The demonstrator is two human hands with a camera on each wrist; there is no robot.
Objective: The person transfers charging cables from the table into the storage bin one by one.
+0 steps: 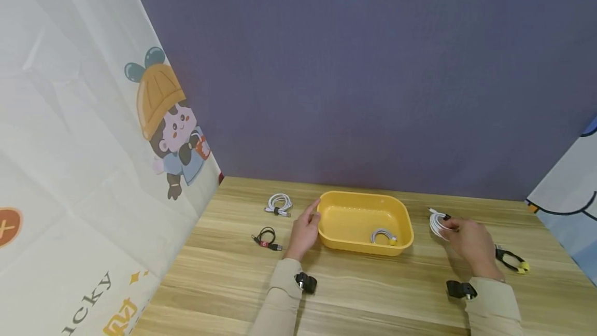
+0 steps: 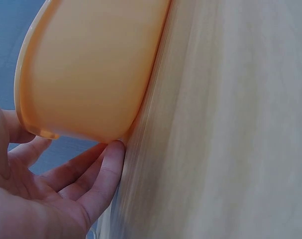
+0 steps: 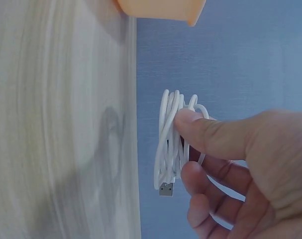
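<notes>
A shallow yellow plastic bin [image 1: 361, 247] sits on the table, with a coiled grey cable [image 1: 383, 233] inside near its front right corner. My left hand [image 1: 304, 231] holds the bin's left end, the thumb at the rim and fingertips [image 2: 115, 149] low against the outer wall. To the right of the bin, my right hand [image 1: 471, 242] pinches a coiled white USB cable [image 3: 169, 134] between thumb and fingers. The cable hangs above the table, its metal USB plug pointing down in the right wrist view, and its shadow falls on the wood.
Left of the bin lie a white coiled cable [image 1: 279, 205] with a dark tie and a short black USB cable [image 1: 267, 237] with a red tag. A black and yellow looped cable [image 1: 513, 262] lies beside my right wrist. A blue-grey panel [image 1: 354, 77] rises behind the table.
</notes>
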